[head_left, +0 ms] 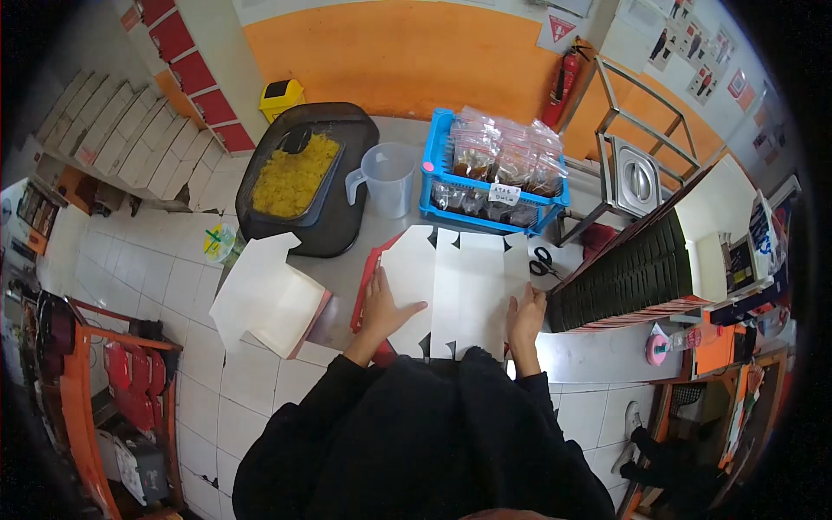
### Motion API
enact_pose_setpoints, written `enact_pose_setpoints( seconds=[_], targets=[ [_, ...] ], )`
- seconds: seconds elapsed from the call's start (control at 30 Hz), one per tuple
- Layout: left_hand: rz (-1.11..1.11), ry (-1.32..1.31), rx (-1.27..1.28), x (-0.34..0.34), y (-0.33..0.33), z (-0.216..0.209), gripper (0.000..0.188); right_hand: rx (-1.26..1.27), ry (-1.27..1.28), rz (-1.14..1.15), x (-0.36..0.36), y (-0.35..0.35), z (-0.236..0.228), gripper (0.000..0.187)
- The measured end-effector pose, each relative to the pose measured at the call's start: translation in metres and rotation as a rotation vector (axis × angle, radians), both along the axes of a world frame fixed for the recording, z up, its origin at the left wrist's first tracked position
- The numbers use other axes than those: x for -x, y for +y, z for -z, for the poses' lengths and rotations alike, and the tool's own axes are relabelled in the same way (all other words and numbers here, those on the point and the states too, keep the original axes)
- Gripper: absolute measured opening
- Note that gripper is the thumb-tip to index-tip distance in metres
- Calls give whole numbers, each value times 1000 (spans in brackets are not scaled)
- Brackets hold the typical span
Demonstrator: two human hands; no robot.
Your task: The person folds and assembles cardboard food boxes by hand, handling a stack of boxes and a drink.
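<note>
Before me on the metal table lies a white cardboard box blank, opened out flat with creases and dark gaps at its notched corners. My left hand rests on its left panel, fingers extended and thumb stretched inward. At the right edge of the blank is my right hand, thumb and fingers apart and touching the panel. Red edges show under the left side. To the left stands a partly folded white box with its lid flap raised.
A black tray bears a container of yellow food. Beside it are a clear measuring jug and a blue crate of bagged dark food. Black scissors lie near a tall stack of folded boxes on the right.
</note>
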State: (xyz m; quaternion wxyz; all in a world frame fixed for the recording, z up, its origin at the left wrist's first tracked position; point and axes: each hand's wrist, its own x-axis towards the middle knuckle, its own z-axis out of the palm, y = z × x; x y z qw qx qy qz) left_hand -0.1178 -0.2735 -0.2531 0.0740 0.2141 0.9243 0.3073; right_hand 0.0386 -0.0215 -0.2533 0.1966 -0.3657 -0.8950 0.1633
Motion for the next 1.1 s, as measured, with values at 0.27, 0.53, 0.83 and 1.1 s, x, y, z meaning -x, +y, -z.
enact_pose_setpoints(
  seconds=[0.27, 0.53, 0.83, 1.1],
  targets=[
    [-44, -6, -331, 6, 2, -4, 103, -29, 184, 13, 2, -1, -3, 45],
    [-111, -239, -839, 26, -12, -18, 59, 439, 285, -7, 4, 23, -5, 31],
    [141, -627, -1177, -7, -25, -160, 48, 277, 575, -837, 3, -41, -185, 45],
    [-13, -1113, -1371, -11, 13, -197, 33, 35, 457, -889, 19, -77, -201, 51]
  ],
)
